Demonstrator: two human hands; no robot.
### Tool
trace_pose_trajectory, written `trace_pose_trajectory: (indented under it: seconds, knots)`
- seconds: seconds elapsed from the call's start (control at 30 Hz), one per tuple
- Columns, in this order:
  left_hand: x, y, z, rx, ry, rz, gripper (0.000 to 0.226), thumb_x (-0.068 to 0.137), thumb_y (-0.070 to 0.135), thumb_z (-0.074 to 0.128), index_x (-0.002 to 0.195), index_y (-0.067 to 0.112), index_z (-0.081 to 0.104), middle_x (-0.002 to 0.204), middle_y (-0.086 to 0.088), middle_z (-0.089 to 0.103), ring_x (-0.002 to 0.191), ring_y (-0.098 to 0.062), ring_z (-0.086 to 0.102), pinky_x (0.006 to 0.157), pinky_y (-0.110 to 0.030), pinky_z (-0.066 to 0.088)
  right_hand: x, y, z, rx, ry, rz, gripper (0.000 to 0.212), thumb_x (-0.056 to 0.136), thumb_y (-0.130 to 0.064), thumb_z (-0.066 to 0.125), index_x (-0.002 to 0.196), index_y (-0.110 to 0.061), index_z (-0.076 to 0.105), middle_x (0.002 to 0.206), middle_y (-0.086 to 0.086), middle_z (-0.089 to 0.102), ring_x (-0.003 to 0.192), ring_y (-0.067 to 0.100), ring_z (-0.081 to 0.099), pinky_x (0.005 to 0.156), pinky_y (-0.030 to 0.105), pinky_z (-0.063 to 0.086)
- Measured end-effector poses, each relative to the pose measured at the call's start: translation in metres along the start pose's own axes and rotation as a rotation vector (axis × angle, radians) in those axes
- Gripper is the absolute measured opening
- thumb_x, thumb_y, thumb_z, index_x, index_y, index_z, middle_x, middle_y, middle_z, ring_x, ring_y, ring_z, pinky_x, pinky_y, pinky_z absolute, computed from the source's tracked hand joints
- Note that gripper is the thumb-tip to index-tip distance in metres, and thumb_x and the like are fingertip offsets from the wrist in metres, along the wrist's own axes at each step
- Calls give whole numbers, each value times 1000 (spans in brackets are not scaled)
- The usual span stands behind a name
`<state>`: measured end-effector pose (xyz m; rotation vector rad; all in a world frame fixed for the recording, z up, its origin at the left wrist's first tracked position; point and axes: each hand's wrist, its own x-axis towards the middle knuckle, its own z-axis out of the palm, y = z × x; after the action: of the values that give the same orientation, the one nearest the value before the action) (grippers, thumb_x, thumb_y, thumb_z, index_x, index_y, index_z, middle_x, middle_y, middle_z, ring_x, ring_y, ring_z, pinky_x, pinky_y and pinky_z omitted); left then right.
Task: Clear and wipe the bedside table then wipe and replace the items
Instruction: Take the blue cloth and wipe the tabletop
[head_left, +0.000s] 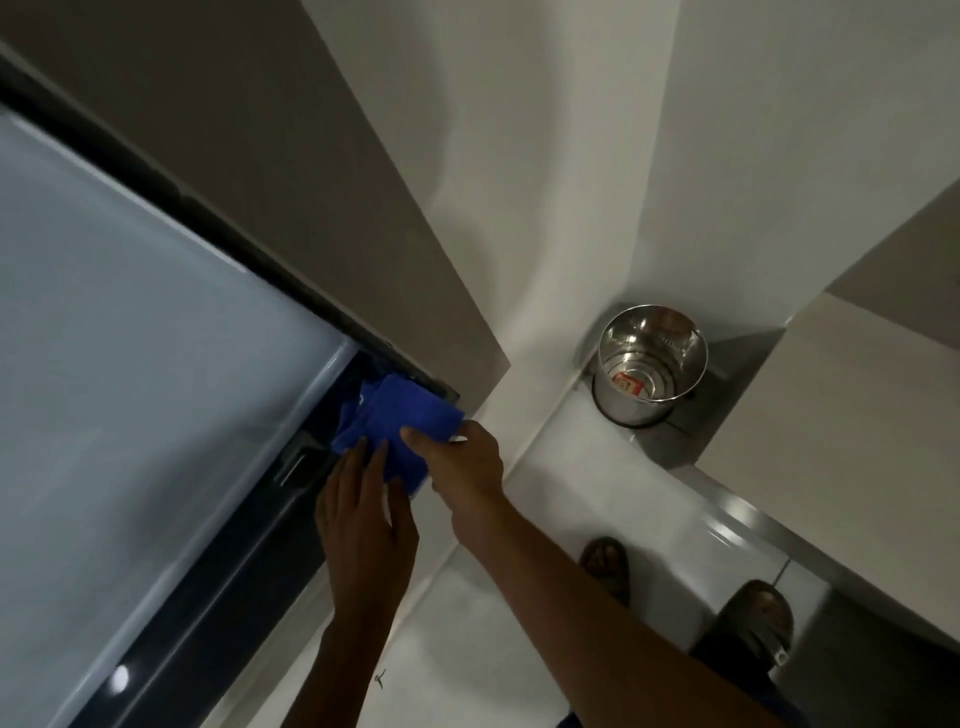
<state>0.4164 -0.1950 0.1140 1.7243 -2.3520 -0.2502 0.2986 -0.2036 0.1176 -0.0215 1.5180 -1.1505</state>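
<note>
Glass first, since it fills the whole left side: a big pale pane (130, 338) in a dark frame (249, 519), probably a window or sliding door, hard to say which. No bedside table anywhere in view, so I can't say where it or its items are.

Moving right, the blue microfibre cloth (387, 421) is bunched up at the corner where the dark frame meets the wall, partly tucked into the track there. The left hand (363, 514) is flat with fingers stretched out, fingertips lying on the lower edge of the cloth, not gripping it as far as I can tell, more like pinning or smoothing it. The right hand (460, 457) has the cloth's right edge pinched, thumb on top, the other fingers curled under and hidden. My guess is the cloth is being gathered or refolded for a clean face before any wiping starts.

Further right, a shiny steel bin (652, 358) sits in the wall corner, well apart from the hands, with a reddish scrap inside. Below it, two feet in dark sandals (753, 618) on the pale tiled floor (571, 499).
</note>
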Motion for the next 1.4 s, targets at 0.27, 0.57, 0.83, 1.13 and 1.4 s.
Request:
trace_pose_trajectory:
  seconds: [0.27,0.57,0.83,1.13,1.4]
  knots:
    - [-13,42,9,-58,-48,175,25,88,30,65,108,15,65,137,-14,51,131,-28,41,107,-47,35,8,15,-100,242,-60,148,10,65,-13,72,74,-15,71,84,8,74,76,22,67,60,29,54]
    - [-67,200,118,-570,-817,58,54,87,39,69,129,44,36,100,17,63,81,8,65,61,-9,52,-14,83,-315,351,365,129,32,62,-21,71,94,-17,71,97,11,76,95,34,67,81,46,57]
    - [-153,343,252,-451,-1013,397,52,93,8,54,142,20,40,137,-5,58,120,-22,58,99,-38,49,1,153,-482,-79,823,-32,65,86,-18,70,139,-21,34,110,9,63,98,26,64,82,40,55]
    - [-128,386,383,-60,-618,1158,47,95,21,42,141,11,48,154,-18,37,146,-35,27,116,-54,26,60,216,-593,-869,1017,-98,59,103,-41,29,154,-14,14,163,12,17,149,27,15,120,50,13]
    - [-49,325,443,246,-427,1229,65,99,52,28,154,18,18,162,-16,15,150,-31,12,119,-55,15,102,240,-613,-1153,1014,21,64,102,-44,17,154,-7,12,163,14,15,150,25,12,121,47,5]
